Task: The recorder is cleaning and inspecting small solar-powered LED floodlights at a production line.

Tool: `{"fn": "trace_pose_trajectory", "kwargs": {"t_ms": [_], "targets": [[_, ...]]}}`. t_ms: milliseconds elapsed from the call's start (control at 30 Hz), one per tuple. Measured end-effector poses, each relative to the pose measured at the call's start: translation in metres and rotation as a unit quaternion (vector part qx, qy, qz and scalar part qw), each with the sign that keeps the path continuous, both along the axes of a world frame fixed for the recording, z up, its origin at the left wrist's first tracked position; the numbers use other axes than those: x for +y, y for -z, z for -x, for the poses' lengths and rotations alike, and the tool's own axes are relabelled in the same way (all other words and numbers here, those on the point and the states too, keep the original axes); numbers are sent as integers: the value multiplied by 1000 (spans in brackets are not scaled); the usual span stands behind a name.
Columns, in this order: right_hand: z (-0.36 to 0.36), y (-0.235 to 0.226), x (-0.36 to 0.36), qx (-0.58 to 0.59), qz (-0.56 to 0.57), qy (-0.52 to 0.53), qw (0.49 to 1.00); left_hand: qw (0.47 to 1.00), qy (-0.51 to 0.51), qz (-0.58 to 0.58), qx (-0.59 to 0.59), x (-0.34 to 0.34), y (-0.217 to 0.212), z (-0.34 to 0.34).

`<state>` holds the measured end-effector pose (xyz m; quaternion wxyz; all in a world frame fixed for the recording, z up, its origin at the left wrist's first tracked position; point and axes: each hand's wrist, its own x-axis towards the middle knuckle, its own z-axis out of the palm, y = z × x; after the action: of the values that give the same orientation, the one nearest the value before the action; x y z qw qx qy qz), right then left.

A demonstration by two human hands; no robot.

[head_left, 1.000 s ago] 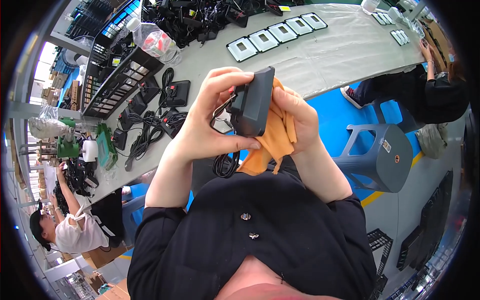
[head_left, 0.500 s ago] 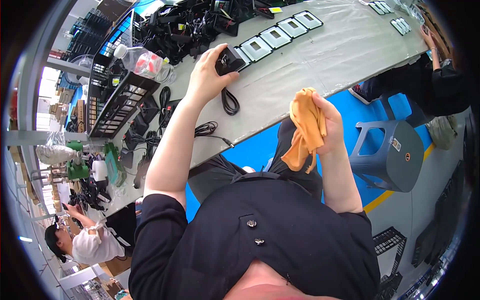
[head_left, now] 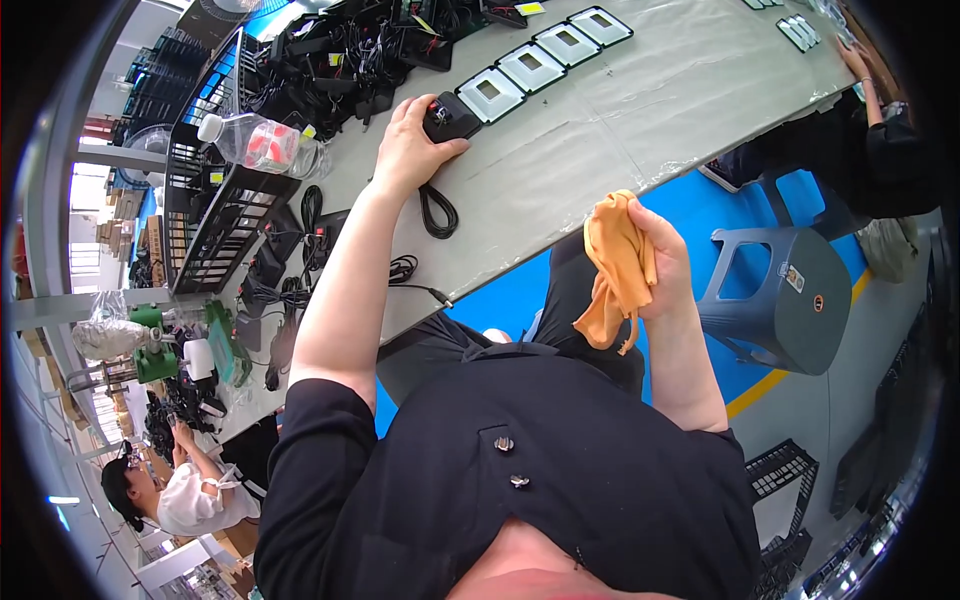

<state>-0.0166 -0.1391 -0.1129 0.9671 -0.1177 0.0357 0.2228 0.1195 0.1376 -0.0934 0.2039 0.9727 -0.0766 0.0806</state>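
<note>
My left hand (head_left: 410,150) reaches over the table, its fingers and thumb around a small black boxy device (head_left: 452,117). The device is at the near left end of a row of black-edged flat pieces with white frames (head_left: 492,92). A looped black cable (head_left: 438,211) lies just below that hand, and the hand hides where it leads. In front of the table edge, my right hand (head_left: 664,262) grips a crumpled orange cloth (head_left: 617,265), which hangs down from the fingers.
A black crate (head_left: 215,215) with a clear plastic bottle (head_left: 255,142) stands at the left. Tangled black devices and cables (head_left: 345,60) pile up behind. A grey stool (head_left: 785,300) stands at the right. One co-worker (head_left: 200,490) is at left, another's hand (head_left: 855,62) at far right.
The black device, tilted and overlapping the row's end before, now sits lower beside it, with my left hand still on it. My right hand keeps the cloth. The view has shifted slightly.
</note>
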Motion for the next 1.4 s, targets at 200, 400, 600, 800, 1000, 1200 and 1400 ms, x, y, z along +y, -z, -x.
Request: {"fn": "trace_pose_trajectory", "kwargs": {"t_ms": [200,400,600,800,1000,1200,1400], "targets": [[3,-1,6,29,18,-10,999,999,-5,-4,33,1,-7,3],[13,-7,9,10,17,-25,1000,978,10,-186,93,6,-34,4],[29,-9,4,-20,59,-25,998,978,-16,-182,96,49,-36,28],[39,-12,15,-23,71,-49,996,984,-48,-162,64,107,-27,59],[46,-4,12,-39,157,-38,986,994,-19,-64,86,106,-68,119],[44,-1,-8,37,300,59,951,974,-218,-5,-56,246,-152,110],[30,-18,8,46,319,85,943,902,-361,-113,208,387,-116,42]]}}
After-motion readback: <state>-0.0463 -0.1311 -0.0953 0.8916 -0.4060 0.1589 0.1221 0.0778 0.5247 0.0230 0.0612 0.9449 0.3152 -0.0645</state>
